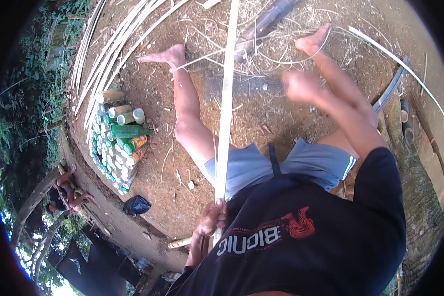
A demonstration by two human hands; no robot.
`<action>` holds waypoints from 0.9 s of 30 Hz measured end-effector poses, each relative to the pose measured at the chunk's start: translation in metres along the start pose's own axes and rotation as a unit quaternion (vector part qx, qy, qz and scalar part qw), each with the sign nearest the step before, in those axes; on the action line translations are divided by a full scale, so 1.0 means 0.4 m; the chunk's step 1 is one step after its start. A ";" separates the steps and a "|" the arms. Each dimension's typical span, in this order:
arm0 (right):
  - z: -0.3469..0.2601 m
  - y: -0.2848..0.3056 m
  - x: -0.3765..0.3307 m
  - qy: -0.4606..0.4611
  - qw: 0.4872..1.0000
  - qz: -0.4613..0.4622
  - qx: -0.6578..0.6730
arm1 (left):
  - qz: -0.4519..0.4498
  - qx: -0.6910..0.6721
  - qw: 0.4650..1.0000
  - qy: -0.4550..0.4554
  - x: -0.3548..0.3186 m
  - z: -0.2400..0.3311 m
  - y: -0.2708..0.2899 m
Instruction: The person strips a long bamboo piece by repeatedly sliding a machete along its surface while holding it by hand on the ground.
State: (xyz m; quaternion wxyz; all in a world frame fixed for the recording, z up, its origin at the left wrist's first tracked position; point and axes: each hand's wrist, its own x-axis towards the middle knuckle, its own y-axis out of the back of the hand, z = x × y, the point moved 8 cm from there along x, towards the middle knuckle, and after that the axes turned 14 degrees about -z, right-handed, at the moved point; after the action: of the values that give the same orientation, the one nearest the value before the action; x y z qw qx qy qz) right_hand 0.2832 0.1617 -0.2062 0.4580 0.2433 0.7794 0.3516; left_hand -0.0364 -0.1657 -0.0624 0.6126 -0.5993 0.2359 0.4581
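Note:
A long, pale split-bamboo strip runs from beside my left hip up past the top of the view, between my spread legs. My left hand is wrapped round its lower part, by my waist. Over the ground near my right shin is my right hand, apart from the strip. It looks balled up, but motion smears its fingers, and I cannot make out whether anything is in them. Thin curled shavings lie about my feet.
More pale strips lie at the far left. Nearer stands a heap of bottles and jars, with a black plastic bag below it. A dark pole lies ahead, a tree trunk at right. Another person sits far left.

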 end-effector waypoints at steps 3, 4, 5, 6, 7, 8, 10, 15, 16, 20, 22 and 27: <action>-0.013 0.099 0.003 -0.077 0.979 -0.078 0.174 | 0.021 -0.022 0.999 0.007 -0.030 -0.030 0.000; -0.102 0.103 -0.044 -0.019 0.985 -0.087 0.151 | 0.015 -0.027 1.000 -0.006 -0.016 -0.019 0.009; -0.159 0.103 -0.083 0.034 0.987 -0.096 0.127 | -0.041 -0.040 0.998 -0.007 -0.011 -0.022 0.010; -0.230 0.062 -0.103 0.168 0.982 -0.085 0.013 | -0.045 -0.035 0.998 -0.010 -0.009 -0.022 0.006; -0.160 0.069 -0.075 0.110 0.991 -0.078 0.021 | -0.050 -0.031 0.998 -0.014 -0.005 -0.019 0.002; -0.090 0.109 -0.018 0.055 0.995 -0.069 0.037 | -0.047 -0.024 0.999 -0.015 -0.014 -0.016 0.008; 0.063 0.153 0.054 -0.067 0.993 -0.071 0.069 | -0.029 -0.043 0.999 0.003 -0.026 -0.046 0.026; -0.055 0.097 -0.013 0.019 0.981 0.007 0.190 | -0.042 -0.053 0.998 -0.008 -0.025 -0.007 0.030; -0.090 0.055 -0.027 0.017 0.993 -0.081 0.080 | -0.033 -0.061 0.997 -0.014 -0.027 -0.008 0.034; 0.028 0.143 0.049 -0.066 0.993 -0.089 0.051 | -0.063 -0.057 0.996 0.003 -0.033 -0.062 0.064; 0.087 0.178 0.064 -0.170 0.970 -0.113 0.135 | -0.068 -0.052 0.996 0.005 -0.028 -0.040 0.071; 0.053 0.101 0.149 -0.091 0.968 -0.121 0.198 | -0.041 0.024 0.999 -0.023 0.016 -0.039 0.185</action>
State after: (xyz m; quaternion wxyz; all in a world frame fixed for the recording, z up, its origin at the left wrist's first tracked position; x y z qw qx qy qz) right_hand 0.2765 0.2361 -0.2144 0.5091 0.2641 0.8120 0.1084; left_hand -0.0918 -0.1889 -0.1089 0.6506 -0.5830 0.2080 0.4400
